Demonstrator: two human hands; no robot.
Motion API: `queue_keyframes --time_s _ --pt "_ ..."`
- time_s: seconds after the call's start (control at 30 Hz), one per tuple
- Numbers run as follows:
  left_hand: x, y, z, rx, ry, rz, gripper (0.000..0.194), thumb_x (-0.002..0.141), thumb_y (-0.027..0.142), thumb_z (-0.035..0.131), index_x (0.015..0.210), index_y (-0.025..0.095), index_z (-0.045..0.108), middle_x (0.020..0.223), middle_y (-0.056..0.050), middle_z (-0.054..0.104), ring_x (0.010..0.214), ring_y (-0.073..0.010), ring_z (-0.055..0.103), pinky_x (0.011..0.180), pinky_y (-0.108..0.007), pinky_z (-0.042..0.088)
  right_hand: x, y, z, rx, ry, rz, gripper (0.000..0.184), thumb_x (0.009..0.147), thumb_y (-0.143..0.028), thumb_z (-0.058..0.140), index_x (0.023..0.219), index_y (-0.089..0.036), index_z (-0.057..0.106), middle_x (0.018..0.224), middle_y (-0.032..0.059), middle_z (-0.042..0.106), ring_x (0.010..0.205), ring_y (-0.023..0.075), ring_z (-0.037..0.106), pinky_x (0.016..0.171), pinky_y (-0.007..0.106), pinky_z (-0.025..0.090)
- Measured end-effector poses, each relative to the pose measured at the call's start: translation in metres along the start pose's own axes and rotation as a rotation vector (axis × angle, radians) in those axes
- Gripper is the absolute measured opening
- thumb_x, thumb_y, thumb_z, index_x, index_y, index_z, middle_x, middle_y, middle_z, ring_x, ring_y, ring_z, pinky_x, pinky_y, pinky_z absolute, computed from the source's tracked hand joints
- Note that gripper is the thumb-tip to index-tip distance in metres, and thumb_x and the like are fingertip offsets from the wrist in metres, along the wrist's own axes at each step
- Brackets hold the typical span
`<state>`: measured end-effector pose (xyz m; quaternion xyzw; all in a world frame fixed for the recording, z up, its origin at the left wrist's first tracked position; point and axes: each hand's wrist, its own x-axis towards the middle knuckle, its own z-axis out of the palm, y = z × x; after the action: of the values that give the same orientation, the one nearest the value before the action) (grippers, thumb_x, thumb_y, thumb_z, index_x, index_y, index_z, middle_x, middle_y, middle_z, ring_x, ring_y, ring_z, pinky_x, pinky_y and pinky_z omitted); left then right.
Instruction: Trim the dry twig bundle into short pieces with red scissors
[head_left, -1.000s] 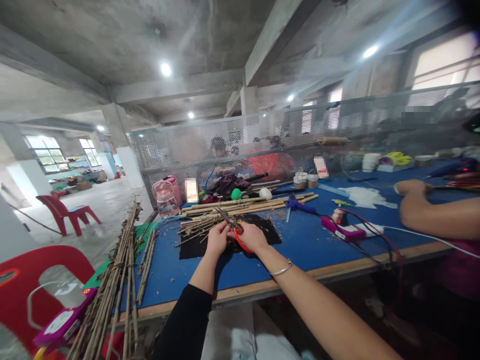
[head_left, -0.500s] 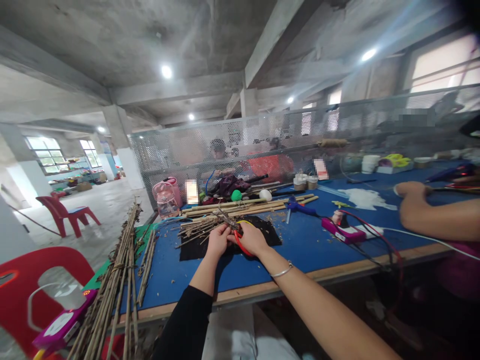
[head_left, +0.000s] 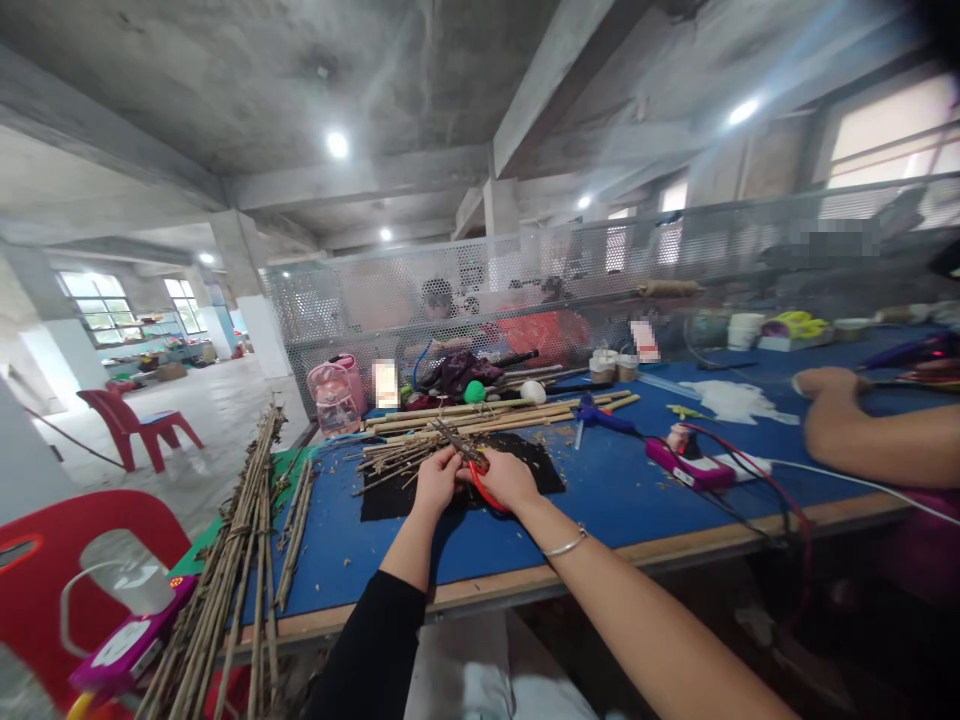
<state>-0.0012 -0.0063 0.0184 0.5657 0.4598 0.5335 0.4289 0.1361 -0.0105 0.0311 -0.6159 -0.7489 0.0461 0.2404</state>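
My right hand (head_left: pixel 506 480) is closed around red-handled scissors (head_left: pixel 481 484), whose metal blades point up and left over a pile of thin twigs (head_left: pixel 397 455). Right beside it, my left hand (head_left: pixel 436 482) has thumb and fingers pinched together near the blades. Whatever is between those fingertips is too small to make out. The twigs lie on a black mat (head_left: pixel 375 505) on the blue table (head_left: pixel 600 520). Behind the pile lie longer pale sticks (head_left: pixel 555 412).
A bundle of long sticks (head_left: pixel 232 560) leans across the table's left end, by a red chair (head_left: pixel 90 510). To the right are a blue glue gun (head_left: pixel 607 415) and a purple power strip (head_left: pixel 690 465) with cables. A co-worker's arm (head_left: pixel 862 425) rests farther right.
The scissors' yellow handle part, seen above my right hand before, no longer shows; the handles look squeezed closer together. Both hands stay in nearly the same place. The view has shifted slightly.
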Motion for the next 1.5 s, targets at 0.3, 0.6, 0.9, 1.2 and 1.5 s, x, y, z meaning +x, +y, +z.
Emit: queue_keyframes --time_s 0.3,0.6,0.9,1.2,1.5 --pt "0.003 -0.005 -0.001 0.012 0.054 -0.002 0.032 0.069 0.035 0.058 0.092 0.013 0.065 0.057 0.001 0.056 0.038 -0.0048 0.038 0.037 -0.018 0.034 0.000 -0.001 0.003 -0.014 0.035 -0.041 0.051 0.068 -0.065 0.049 0.091 -0.019 0.054 0.090 0.0074 0.062 0.084 0.0209 0.058 0.068 0.028 0.039" --pt "0.007 -0.013 -0.006 0.079 0.091 0.054 0.033 0.069 0.034 0.059 0.092 0.013 0.068 0.057 0.000 0.060 0.038 -0.0056 0.039 0.037 -0.018 0.031 -0.001 -0.002 0.003 -0.026 0.016 -0.014 0.051 0.069 -0.065 0.047 0.092 -0.020 0.054 0.088 0.0073 0.064 0.084 0.0217 0.060 0.067 0.028 0.040" --pt "0.007 -0.011 -0.006 0.069 0.095 0.100 0.033 0.071 0.034 0.057 0.095 0.014 0.067 0.076 -0.005 0.067 0.052 -0.0108 0.052 0.045 -0.019 0.037 0.000 -0.002 -0.001 -0.006 -0.039 0.020 0.053 0.069 -0.068 0.044 0.091 -0.022 0.060 0.089 0.0090 0.066 0.084 0.0232 0.061 0.069 0.029 0.040" --pt "0.006 -0.010 -0.002 -0.036 0.052 0.046 0.029 0.072 0.036 0.054 0.086 0.013 0.065 0.061 0.000 0.059 0.041 -0.0061 0.042 0.038 -0.017 0.030 -0.001 -0.003 0.002 -0.020 0.039 -0.029 0.053 0.068 -0.065 0.048 0.092 -0.019 0.056 0.092 0.0082 0.063 0.088 0.0217 0.059 0.070 0.028 0.040" --pt "0.001 -0.001 0.002 -0.121 0.057 -0.079 0.031 0.067 0.038 0.062 0.086 0.014 0.065 0.064 -0.002 0.062 0.047 -0.0072 0.049 0.044 -0.018 0.040 -0.002 -0.002 0.003 0.011 0.041 0.002 0.046 0.072 -0.061 0.047 0.095 -0.021 0.054 0.089 0.0060 0.064 0.086 0.0205 0.059 0.070 0.028 0.039"
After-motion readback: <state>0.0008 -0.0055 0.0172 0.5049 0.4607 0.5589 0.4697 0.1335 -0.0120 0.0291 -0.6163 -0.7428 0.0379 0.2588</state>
